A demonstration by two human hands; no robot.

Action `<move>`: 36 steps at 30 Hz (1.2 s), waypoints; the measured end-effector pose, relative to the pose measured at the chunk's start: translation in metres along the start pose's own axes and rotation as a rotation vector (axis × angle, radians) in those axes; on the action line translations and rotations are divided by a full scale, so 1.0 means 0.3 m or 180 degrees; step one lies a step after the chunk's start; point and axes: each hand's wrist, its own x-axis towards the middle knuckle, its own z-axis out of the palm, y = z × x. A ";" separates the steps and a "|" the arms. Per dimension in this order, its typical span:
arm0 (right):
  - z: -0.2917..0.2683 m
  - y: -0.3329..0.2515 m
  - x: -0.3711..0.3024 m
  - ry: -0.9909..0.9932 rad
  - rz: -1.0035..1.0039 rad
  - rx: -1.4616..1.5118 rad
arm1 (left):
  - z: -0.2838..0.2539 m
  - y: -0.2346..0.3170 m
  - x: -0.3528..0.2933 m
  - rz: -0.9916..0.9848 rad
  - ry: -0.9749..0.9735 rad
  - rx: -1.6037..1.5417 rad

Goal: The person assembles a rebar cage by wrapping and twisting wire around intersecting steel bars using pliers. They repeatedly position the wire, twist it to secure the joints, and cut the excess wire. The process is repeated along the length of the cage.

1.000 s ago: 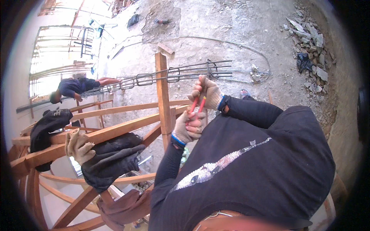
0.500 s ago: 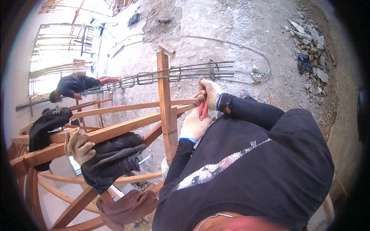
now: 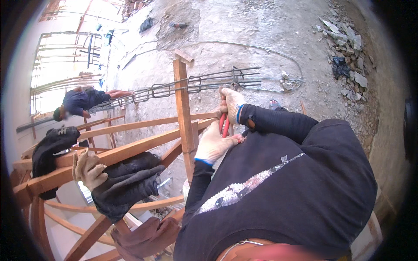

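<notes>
My left hand (image 3: 212, 142), in a cream knit glove with a blue cuff, is closed around the red-handled pliers (image 3: 225, 127). Its fingertips show past the handles, close to my shirt. The jaws of the pliers are hidden by my hands. Just above, my gloved right hand (image 3: 233, 102) has its fingers curled together; what they grip, if anything, is hidden. Both hands are beside the end of a steel rebar cage (image 3: 213, 79), the right one nearest. A timber post (image 3: 182, 100) stands left of my hands, in front of the cage.
Timber rails (image 3: 143, 142) run left, hung with dark clothes (image 3: 126, 180), a worn glove (image 3: 87, 167) and a brown cloth (image 3: 146, 239). A co-worker (image 3: 85, 101) bends at the cage's far end. Broken concrete (image 3: 348, 39) lies at right; a long thin rod (image 3: 244, 43) curves across the rough floor.
My left hand has turned slightly, and more of its fingertips show beyond the plier handles. The handles look a little further apart. The whole view has shifted slightly.
</notes>
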 end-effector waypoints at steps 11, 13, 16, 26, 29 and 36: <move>-0.098 0.018 0.059 -0.0906 0.0085 0.0440 | 0.151 -0.216 0.088 -0.0917 -0.3435 -0.6667; -0.088 0.017 0.070 -0.0471 -0.0007 0.0276 | 0.151 -0.202 0.066 -0.0886 -0.1979 -0.5520; -0.079 0.017 0.082 -0.0221 -0.0220 -0.0198 | 0.097 -0.137 0.060 -0.0358 -0.1197 -0.3488; -0.201 -0.016 0.077 -0.1397 -0.0093 -0.0641 | 0.129 -0.078 0.053 -0.0645 0.0153 -0.2494; -0.221 -0.049 0.078 -0.1690 0.0124 -0.0589 | 0.153 -0.118 0.074 -0.0671 0.0331 -0.2421; -0.219 -0.071 0.063 -0.1769 0.0130 -0.0712 | 0.152 -0.173 0.108 -0.0285 0.0534 -0.2206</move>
